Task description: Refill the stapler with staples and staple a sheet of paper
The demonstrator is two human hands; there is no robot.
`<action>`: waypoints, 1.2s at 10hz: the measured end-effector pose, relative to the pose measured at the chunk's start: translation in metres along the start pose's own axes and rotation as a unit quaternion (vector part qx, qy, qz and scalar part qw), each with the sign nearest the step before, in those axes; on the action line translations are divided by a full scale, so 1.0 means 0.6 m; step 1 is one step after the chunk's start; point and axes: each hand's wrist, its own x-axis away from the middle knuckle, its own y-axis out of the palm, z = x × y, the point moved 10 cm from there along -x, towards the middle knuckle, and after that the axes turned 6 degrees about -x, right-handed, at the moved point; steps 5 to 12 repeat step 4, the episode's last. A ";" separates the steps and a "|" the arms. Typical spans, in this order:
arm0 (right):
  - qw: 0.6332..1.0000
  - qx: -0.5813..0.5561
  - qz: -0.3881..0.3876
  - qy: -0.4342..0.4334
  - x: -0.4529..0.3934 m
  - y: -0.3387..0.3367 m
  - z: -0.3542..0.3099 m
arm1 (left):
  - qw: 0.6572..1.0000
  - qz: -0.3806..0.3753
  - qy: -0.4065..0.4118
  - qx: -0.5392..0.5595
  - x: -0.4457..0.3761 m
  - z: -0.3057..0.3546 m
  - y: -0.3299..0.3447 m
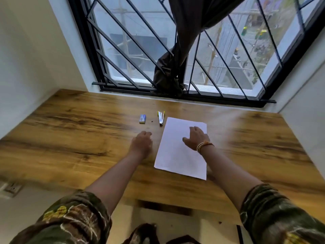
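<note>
a sheet of paper is laid on the table, right of centre. the stapler is placed just beyond the sheet's far left corner, with the staple box to its left, apart from it. the right hand is set over the sheet; the left hand is positioned left of it. a barred window is located behind the table.

A wooden surface meets a barred window; a dark curtain hangs knotted there.
</note>
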 end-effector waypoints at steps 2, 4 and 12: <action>1.000 0.008 0.020 0.000 0.067 -0.012 0.009 | 0.995 0.033 0.059 -0.076 0.051 0.083 -0.042; 0.974 0.013 0.217 -0.062 0.076 -0.188 -0.057 | 0.972 0.148 0.091 -0.156 0.019 0.167 -0.193; 0.974 0.013 0.217 -0.062 0.076 -0.188 -0.057 | 0.972 0.148 0.091 -0.156 0.019 0.167 -0.193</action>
